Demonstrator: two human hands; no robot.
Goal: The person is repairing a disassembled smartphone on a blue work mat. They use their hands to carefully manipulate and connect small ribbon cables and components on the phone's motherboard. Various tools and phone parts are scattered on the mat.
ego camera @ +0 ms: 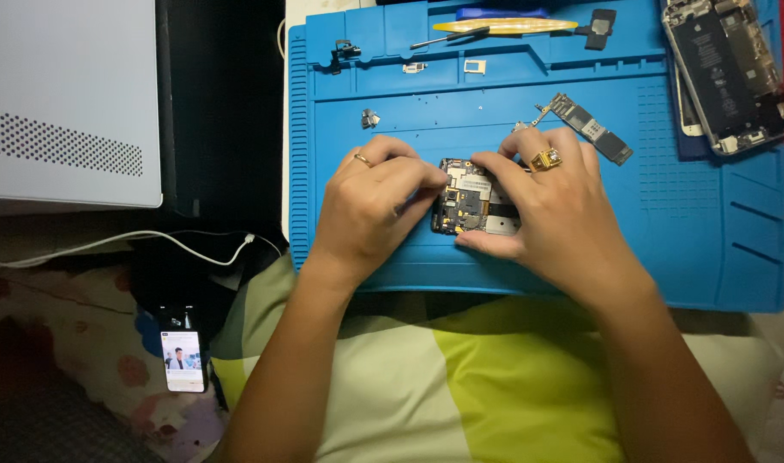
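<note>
Black circuit board (467, 206) sits pinched between left hand (370, 210) and right hand (550, 210).

Work mat (717, 257): small opened phone (471, 206) near the front edge at centre, between left hand (370, 206) and right hand (550, 214). Logic board (591, 129) just behind the right hand. Opened phone chassis (724, 73) at back right corner. Screwdriver (450, 37) and pry tool (503, 26) along back edge. Lit phone (184, 360) off the mat, front left.
</note>
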